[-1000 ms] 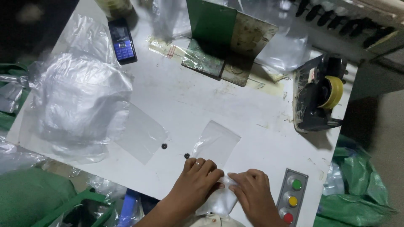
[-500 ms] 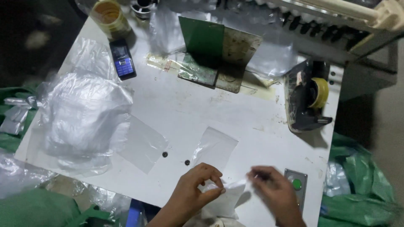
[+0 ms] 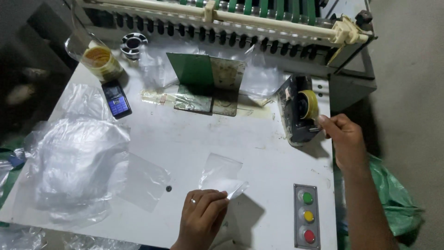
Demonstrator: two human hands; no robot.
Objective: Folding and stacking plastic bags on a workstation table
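Note:
My left hand (image 3: 202, 215) rests on the white table (image 3: 259, 153) near its front edge and pinches the lower edge of a small clear plastic bag (image 3: 221, 172), which lies flat beyond the fingers. A ring shows on one finger. My right hand (image 3: 343, 138) is at the table's right side, its fingertips touching the yellow tape roll (image 3: 309, 104) on a black tape dispenser (image 3: 294, 112). Whether it grips the tape end cannot be told.
A heap of clear plastic bags (image 3: 76, 157) lies at the left with another flat bag (image 3: 144, 181) beside it. A mobile phone (image 3: 116, 99), a jar (image 3: 99, 59), a green angled plate (image 3: 203, 82) and a roller machine (image 3: 222, 21) stand at the back. A panel of three coloured buttons (image 3: 306, 216) is front right.
My right hand let go of the bag at the front edge and moved up to the right, to the tape dispenser. The left hand stayed on the bag. The view tilted upward.

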